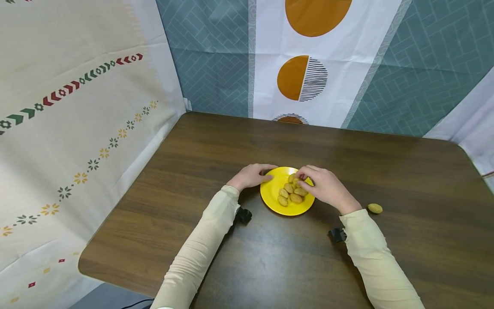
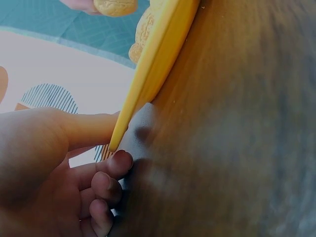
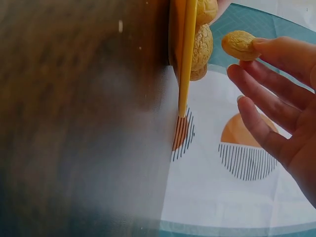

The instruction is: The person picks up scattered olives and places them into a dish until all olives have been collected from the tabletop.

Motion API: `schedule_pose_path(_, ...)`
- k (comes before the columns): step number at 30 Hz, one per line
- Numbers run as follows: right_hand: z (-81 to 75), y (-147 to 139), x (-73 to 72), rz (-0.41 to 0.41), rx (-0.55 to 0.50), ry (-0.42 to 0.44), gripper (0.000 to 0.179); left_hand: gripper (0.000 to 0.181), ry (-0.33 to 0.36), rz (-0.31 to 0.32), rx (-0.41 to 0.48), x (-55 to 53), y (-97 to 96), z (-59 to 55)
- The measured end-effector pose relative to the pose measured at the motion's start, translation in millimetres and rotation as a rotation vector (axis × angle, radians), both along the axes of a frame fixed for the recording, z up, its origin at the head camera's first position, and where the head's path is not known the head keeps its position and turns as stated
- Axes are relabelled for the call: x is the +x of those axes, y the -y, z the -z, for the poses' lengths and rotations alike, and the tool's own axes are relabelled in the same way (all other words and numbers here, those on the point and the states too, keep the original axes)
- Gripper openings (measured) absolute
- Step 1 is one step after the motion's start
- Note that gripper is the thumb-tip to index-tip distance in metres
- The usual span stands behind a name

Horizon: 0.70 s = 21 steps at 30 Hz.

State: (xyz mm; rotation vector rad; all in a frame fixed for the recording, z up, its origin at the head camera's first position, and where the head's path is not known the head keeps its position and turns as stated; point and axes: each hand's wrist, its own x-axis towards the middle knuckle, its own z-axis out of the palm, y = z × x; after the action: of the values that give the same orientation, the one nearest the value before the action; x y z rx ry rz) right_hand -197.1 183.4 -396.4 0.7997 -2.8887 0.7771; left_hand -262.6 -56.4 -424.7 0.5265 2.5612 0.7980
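Observation:
A round yellow plate lies on the table, bearing several oval, wrinkled yellow-brown nuts that look like walnuts in the shell. My left hand holds the plate's left rim. In the left wrist view, its thumb meets the rim and the other fingers curl beside the edge. Over the plate's right side, my right hand pinches one nut between thumb and fingertips. The right wrist view has this nut raised clear of the others, with the remaining fingers loosely bent.
A single nut lies on the brown wooden table, right of the plate near my right wrist. Patterned cloths hang behind the table and along its left side. Small black devices sit at both wrists.

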Motion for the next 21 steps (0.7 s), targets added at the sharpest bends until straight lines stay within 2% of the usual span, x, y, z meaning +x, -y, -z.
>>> schedule_pose_path(15,0.6,-2.9,-3.1,-0.01,0.034,0.093,0.018,0.047,0.019,0.007,0.014,-2.4,0.0,1.1)
schedule_pose_path(21,0.9,-6.8,-3.5,-0.02,0.074,0.057,0.021,0.047,0.015,0.009,0.008,-1.6,0.3,-0.1)
